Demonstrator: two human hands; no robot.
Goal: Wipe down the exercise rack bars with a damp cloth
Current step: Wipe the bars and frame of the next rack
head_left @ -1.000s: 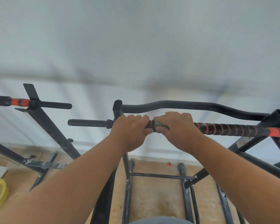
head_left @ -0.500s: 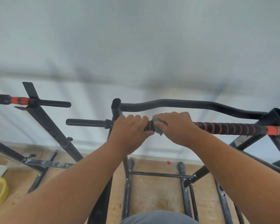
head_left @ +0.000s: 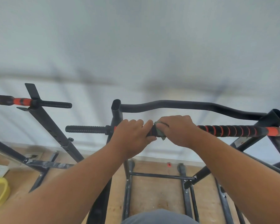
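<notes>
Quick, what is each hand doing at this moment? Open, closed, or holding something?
Left hand: closed, gripping the striped bar.
Right hand: closed, holding the cloth wrapped on the same bar.

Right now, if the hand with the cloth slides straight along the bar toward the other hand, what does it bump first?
Probably the left hand. The right hand holds the cloth on the striped bar, with only a short bare stretch of bar between them.

bar point(head_left: 229, 130): ribbed black-orange wrap | frame point(head_left: 184, 105): matt black metal | floor point(head_left: 152, 194): wood
</notes>
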